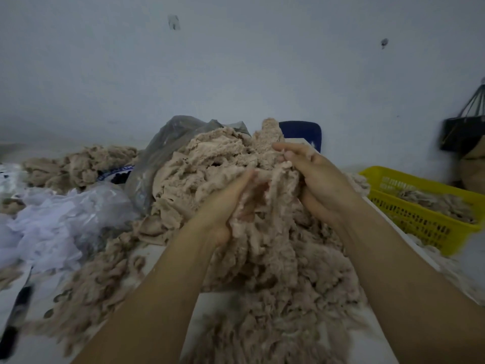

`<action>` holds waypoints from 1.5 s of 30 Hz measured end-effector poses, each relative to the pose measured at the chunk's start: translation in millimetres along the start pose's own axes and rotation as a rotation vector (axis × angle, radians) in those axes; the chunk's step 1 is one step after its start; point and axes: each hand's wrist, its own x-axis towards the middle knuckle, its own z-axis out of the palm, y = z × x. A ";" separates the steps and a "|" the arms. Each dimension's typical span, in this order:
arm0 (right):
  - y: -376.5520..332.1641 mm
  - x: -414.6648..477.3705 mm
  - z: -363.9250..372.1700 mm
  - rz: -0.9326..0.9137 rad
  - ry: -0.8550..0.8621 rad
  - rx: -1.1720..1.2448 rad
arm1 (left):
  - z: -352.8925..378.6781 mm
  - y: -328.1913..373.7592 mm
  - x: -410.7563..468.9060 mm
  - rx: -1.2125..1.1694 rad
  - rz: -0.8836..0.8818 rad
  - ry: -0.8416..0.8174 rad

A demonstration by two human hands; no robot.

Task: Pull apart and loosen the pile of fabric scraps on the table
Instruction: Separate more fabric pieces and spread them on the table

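Beige fabric scraps (210, 164) heaped on table (147, 256); top clump gripped by left hand (223, 203) and right hand (320, 179), fingers curled in.

The scraps (275, 258) swallow most of the left hand's (223, 206) fingers (248, 177), and the right hand (319, 179) shows only its back, so its grip is largely unseen. Both forearms run off at 6 o'clock. At 8 o'clock a dark tool (17, 308) is smeared and clipped by the edge (what it is cannot be told). At 3 o'clock the basket (420, 224) is blurred and cut off. At 1 o'clock a blue thing (305, 132) sits mostly behind the scraps.
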 end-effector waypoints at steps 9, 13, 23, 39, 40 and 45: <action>5.9 -1.0 -1.2 -0.119 0.217 -0.450 | -7.0 3.8 -1.9 0.283 -0.211 0.245; 8.1 -7.2 -17.5 -0.048 0.296 -0.393 | -25.2 8.7 -9.1 0.213 -0.187 0.139; 16.9 -28.8 -25.2 0.129 -0.223 -0.861 | -50.9 7.6 -1.9 -0.504 -0.008 -0.073; 27.4 -1.2 11.2 0.203 0.050 -0.082 | -22.1 -10.9 -11.9 -0.468 -0.175 0.114; 25.8 -1.5 15.9 0.207 0.013 -0.310 | -8.5 -12.5 -15.1 -0.374 -0.190 0.005; 32.9 -9.3 30.4 -0.046 -0.135 -1.346 | 24.3 -1.5 -4.5 -0.192 -0.195 0.158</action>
